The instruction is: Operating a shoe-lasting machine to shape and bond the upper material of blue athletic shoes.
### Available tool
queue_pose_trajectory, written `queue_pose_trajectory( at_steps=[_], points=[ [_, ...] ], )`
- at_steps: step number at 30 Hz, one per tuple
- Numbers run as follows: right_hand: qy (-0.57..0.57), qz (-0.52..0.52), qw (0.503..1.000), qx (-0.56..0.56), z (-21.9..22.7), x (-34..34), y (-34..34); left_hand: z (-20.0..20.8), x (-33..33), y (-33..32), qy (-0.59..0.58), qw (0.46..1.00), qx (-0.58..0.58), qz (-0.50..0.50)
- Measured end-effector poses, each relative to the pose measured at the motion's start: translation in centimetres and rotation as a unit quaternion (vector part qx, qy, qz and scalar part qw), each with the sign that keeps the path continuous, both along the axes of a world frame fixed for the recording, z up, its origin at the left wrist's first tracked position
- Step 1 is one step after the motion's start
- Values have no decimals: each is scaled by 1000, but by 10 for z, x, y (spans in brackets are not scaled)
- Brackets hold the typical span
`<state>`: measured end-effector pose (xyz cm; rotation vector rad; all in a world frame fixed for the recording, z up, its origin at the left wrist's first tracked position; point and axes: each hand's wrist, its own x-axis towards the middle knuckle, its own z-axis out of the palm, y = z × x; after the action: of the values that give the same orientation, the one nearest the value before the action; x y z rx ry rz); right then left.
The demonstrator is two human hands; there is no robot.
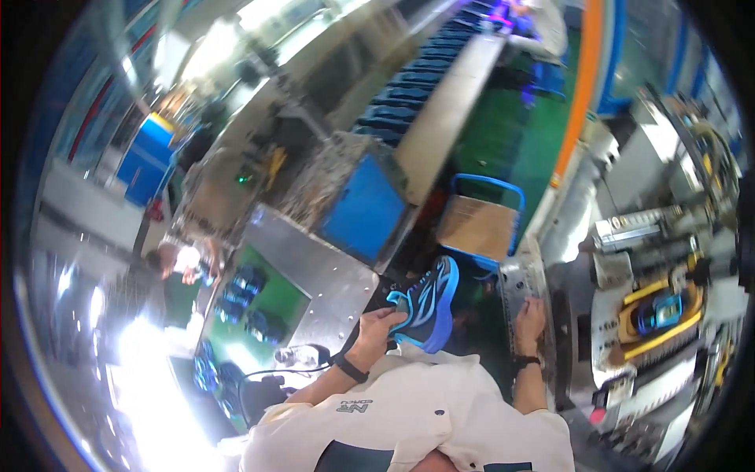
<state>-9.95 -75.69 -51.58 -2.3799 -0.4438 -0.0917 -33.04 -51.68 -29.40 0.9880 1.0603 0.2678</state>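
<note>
Here the left hand (373, 337) has its fingers clamped on the blue-and-black shoe (429, 308) by the collar, the shoe just right of them, toe far, heel near, while the right hand (529, 319) sits farther off by the metal ledge (515, 285), its grip impossible to tell

We count two bare hands, one left hand (381, 326) and one right hand (529, 318); two dark wristbands (351, 368), one to each wrist; one held shoe (425, 305); one mounted shoe (661, 313) at our far right; at least three loose shoes (248, 278) at our left, too blurred for us to total exactly; one blue cart (489, 180) bearing one brown board (476, 226); one orange post (580, 94); one white shirt (472, 409); at least one co-worker (544, 30), up top
</note>
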Motion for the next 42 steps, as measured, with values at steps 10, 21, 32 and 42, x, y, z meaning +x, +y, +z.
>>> queue_pose_trajectory(
  at_steps=[10, 21, 32, 42],
  points=[
    [25, 17, 999, 22, -1, 8, -1, -36, -126, 68, 113, 950, 52, 286],
    [-39, -59, 991, -110, -8, 10, 15, -133, -262, 226, 83, 847, 74, 519],
    [-36, -69, 993, -90, 4, 4, 13, -133, -299, 274, 101, 805, 48, 583],
    [-83, -56, 985, -143, 3, 6, 26, -168, -304, 238, 117, 854, 76, 501]
  ],
)
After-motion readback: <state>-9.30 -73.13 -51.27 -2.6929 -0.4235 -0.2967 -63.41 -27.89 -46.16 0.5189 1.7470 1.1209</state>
